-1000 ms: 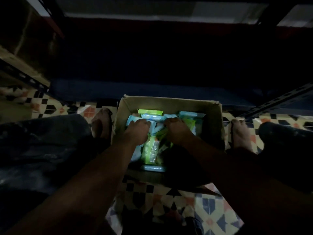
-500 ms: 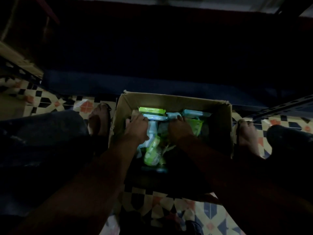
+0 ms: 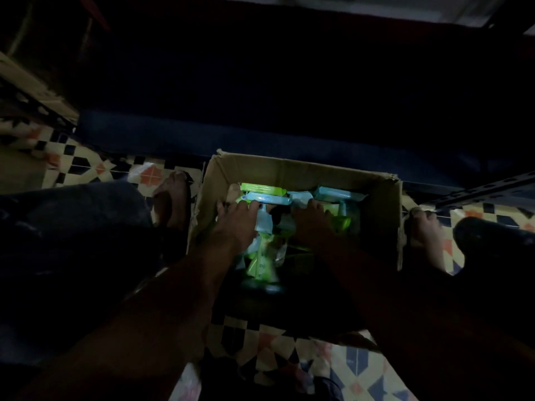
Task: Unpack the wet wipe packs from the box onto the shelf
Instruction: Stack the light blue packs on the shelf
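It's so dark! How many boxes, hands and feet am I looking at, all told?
Boxes: 1, the cardboard box
Hands: 2, left hand and right hand
Feet: 2, left foot and right foot
Total: 5
The packs inside are too jumbled and dim to count.

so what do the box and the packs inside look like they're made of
The box looks like plain brown cardboard: matte walls, a torn, ragged rim. The wet wipe packs seem to be soft plastic film, green and pale blue, slightly glossy and crinkled; dim light leaves this uncertain.
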